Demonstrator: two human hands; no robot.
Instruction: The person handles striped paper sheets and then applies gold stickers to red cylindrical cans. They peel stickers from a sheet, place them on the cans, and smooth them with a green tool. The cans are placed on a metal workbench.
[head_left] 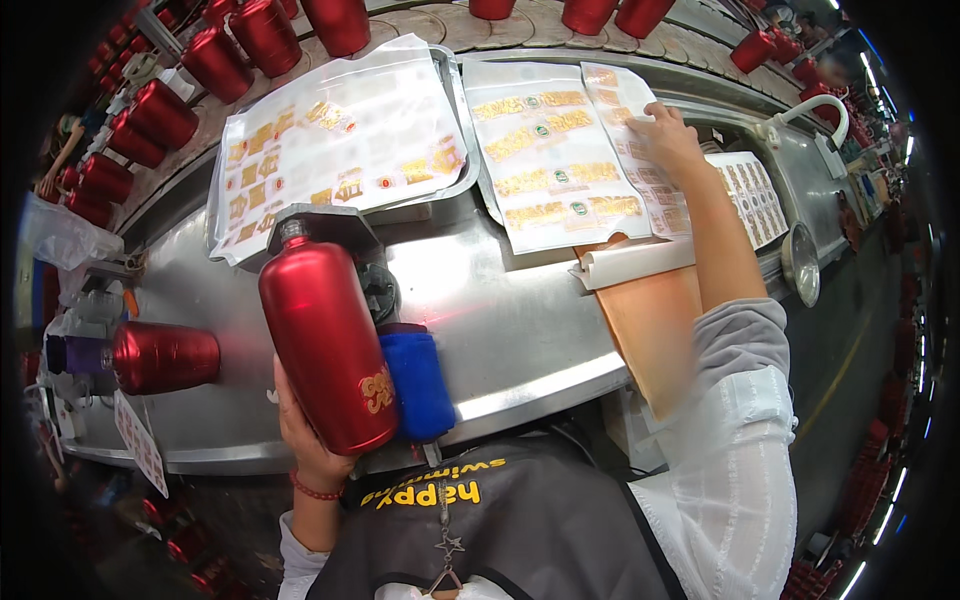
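A glossy red metal bottle (320, 330) stands tilted in front of me, with gold lettering low on its side. My left hand (310, 425) is closed round its lower left side, most of the fingers hidden behind it. The bottle's neck meets a dark metal holder (325, 228), and a blue cloth-wrapped pad (418, 385) sits against its right side. Over at the right, my right hand (668, 140) reaches onto a narrow decal sheet (612, 95) with bent fingers; what is between the fingertips is too small to tell. Beside it lies a wider sheet of gold decals (555, 150).
A metal tray (470, 165) carries another decal sheet (340, 130) at the left. Another red bottle (165, 357) lies at far left. Red bottles (265, 38) line the conveyor behind the metal bench (480, 300). A curved white tube (815, 105) and round metal dish (800, 265) are at right.
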